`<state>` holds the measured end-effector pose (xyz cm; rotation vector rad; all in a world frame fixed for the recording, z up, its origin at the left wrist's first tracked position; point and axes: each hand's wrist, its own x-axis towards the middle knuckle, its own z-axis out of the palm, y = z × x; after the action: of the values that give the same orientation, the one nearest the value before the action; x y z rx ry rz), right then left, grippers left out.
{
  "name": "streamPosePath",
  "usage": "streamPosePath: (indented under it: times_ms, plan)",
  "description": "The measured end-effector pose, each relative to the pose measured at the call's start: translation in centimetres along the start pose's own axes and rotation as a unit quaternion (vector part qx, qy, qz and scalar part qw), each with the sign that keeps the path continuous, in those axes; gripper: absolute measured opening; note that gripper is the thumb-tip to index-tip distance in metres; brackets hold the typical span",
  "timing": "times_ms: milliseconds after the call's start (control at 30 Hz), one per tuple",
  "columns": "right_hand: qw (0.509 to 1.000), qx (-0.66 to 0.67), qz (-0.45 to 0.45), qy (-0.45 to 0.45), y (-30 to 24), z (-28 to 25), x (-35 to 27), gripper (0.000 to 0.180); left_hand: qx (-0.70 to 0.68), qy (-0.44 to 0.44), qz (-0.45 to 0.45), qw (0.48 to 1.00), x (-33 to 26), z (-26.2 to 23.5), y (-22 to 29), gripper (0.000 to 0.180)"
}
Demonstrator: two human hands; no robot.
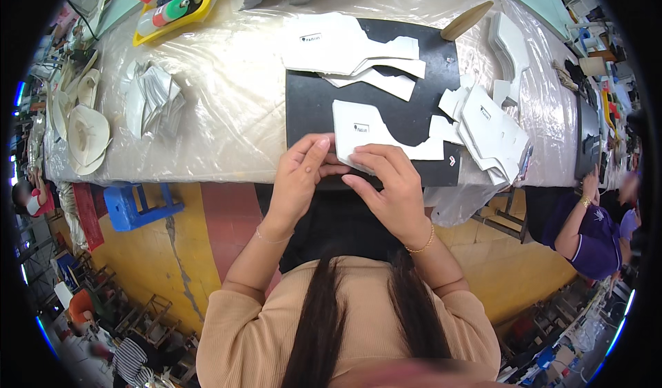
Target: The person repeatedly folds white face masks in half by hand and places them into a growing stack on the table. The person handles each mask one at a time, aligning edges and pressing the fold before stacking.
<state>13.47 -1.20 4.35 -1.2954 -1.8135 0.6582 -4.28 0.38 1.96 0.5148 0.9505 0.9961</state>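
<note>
**Both hands pinch a white cut piece at the mat's near edge**

The white piece [372, 134] lies on the black mat [310, 105], its near-left corner pinched between the left hand [300, 178] and right hand [386, 181], fingers closed narrow on it. It looks thin, light and bendable; best held by its edges. More pieces [493, 129] are stacked at the mat's right edge, others [345, 43] at its far edge.

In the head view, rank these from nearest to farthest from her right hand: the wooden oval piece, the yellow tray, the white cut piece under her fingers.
1. White cut piece, touching the right hand.
2. Wooden oval piece, far side, right.
3. Yellow tray, far left corner.
</note>
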Motion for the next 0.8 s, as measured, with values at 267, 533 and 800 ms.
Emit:
streamPosePath:
  times_ms: [267,533,800]
  plan:
    - [0.998,-0.028,-0.017,0.05,-0.6,0.4,0.0,0.025,0.083,-0.026,0.065,0.994,-2.3,0.6,-0.2,0.024]
    - [0.997,-0.048,-0.025,0.056,-1.1,0.9,-0.4,0.022,0.109,-0.014,0.086,0.99,-2.0,0.9,-0.2,0.016]
    - [0.997,-0.06,-0.036,0.04,-1.4,1.0,-0.7,0.024,0.172,-0.039,0.067,0.982,-1.6,0.0,0.7,0.012]
